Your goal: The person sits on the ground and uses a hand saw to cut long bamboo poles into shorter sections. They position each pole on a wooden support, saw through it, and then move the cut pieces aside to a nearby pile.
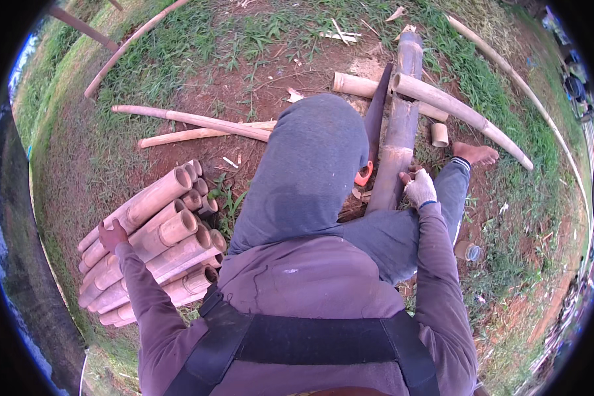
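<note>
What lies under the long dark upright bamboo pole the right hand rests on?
Red-brown dirt and wood chips; an orange-handled saw lies beside the long dark bamboo pole. The right hand and grey hood hide its near end.

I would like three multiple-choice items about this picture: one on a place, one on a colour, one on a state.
1. Where is the left hand?
A. on the stack of cut bamboo
B. on the saw
C. in the grass

2. What colour is the saw handle?
A. blue
B. orange
C. white

3. How is the right hand?
A. bare and raised in the air
B. gloved, resting on the thick bamboo pole
C. gloved, holding a cup

Answers:
1 A, the hand lies on top of the stacked pieces.
2 B, the orange handle shows beside the pole.
3 B, a pale glove covers the hand at the pole's near end.
</note>
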Tool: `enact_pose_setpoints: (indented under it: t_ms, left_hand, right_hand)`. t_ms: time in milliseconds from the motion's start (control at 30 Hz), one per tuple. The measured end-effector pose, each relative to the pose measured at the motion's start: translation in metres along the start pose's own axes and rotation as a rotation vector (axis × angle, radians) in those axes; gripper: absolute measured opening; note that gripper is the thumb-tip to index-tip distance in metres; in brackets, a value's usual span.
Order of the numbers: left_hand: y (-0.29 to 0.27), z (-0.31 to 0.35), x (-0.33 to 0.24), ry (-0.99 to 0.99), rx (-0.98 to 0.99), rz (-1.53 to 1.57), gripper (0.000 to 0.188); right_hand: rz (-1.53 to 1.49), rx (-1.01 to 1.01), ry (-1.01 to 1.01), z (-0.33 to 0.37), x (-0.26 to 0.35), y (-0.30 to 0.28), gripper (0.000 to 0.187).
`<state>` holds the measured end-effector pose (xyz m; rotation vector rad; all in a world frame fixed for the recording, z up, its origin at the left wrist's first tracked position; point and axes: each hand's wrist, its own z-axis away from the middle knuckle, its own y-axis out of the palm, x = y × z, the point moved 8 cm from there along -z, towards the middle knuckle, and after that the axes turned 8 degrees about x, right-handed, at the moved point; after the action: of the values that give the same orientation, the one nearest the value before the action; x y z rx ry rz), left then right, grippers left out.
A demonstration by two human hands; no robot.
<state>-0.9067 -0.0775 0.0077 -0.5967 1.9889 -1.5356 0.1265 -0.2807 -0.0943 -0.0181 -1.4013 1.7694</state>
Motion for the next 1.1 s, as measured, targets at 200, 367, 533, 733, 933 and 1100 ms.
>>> enact_pose_setpoints:
  t_ms: [200,367,533,733,933,1100]
  left_hand:
    - [0.022,0.099,-0.390,0.872,0.457,0.660,0.051]
    - [0.003,0.321,-0.660,1.467,0.889,0.495,0.057]
    - [-0.004,0.523,-0.801,1.944,0.839,0.268,0.089]
    - [0.095,0.585,-0.871,1.921,0.874,0.376,0.090]
    - [0.115,0.585,-0.877,1.737,1.107,0.641,0.058]
    - [0.135,0.581,-0.873,0.833,1.736,0.633,0.064]
  right_hand:
    - [-0.098,-0.014,0.141,0.001,-0.009,-0.003,0.057]
    - [-0.193,-0.030,0.121,0.003,-0.005,-0.011,0.063]
    - [-0.354,0.035,0.235,0.008,-0.036,0.001,0.060]
    - [-0.425,-0.036,0.299,0.015,-0.065,-0.002,0.062]
    - [-0.445,-0.075,0.338,0.017,-0.081,0.001,0.061]
    - [-0.446,-0.068,0.292,0.009,-0.083,0.004,0.059]
